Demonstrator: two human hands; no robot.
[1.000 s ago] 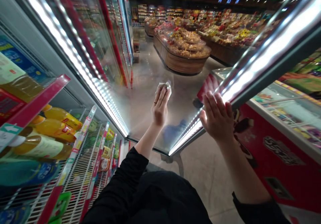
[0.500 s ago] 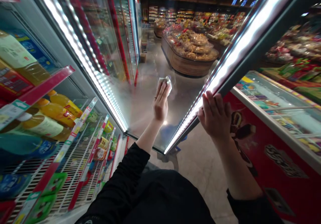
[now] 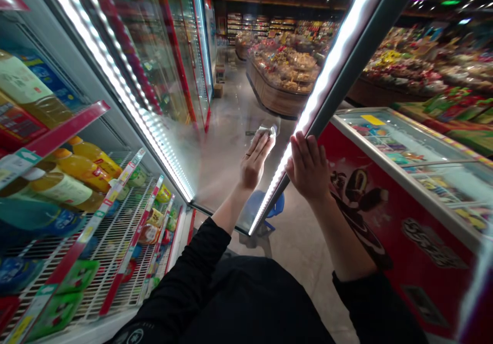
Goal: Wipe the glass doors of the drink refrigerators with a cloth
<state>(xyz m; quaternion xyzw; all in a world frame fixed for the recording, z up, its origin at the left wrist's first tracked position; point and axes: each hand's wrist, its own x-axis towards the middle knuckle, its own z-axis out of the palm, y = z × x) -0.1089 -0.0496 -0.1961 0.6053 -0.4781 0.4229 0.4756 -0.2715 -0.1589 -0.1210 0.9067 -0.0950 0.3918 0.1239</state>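
My left hand [image 3: 254, 163] presses a crumpled white cloth or tissue [image 3: 272, 129] flat against the glass [image 3: 227, 138] of an open cooler door. Its fingers lie together over the white piece and partly cover it. At the door's outer edge, my right hand [image 3: 311, 172] is closed over the dark door frame [image 3: 362, 51], fingertips beside the bright light strip [image 3: 327, 61]. A whitish haze shows on the glass near the hinge side.
Left stands the cooler's wire shelf [image 3: 111, 221] with juice bottles [image 3: 82, 172] and packs. On the right is a red chest freezer [image 3: 365, 200] with a glass top. A blue stool-like object [image 3: 276, 205] sits behind the door. Beyond is a round wooden display stand [image 3: 277, 90].
The door's outer edge has swung left, with my right hand on it. My left hand has slid right and slightly down across the glass with the white cloth.
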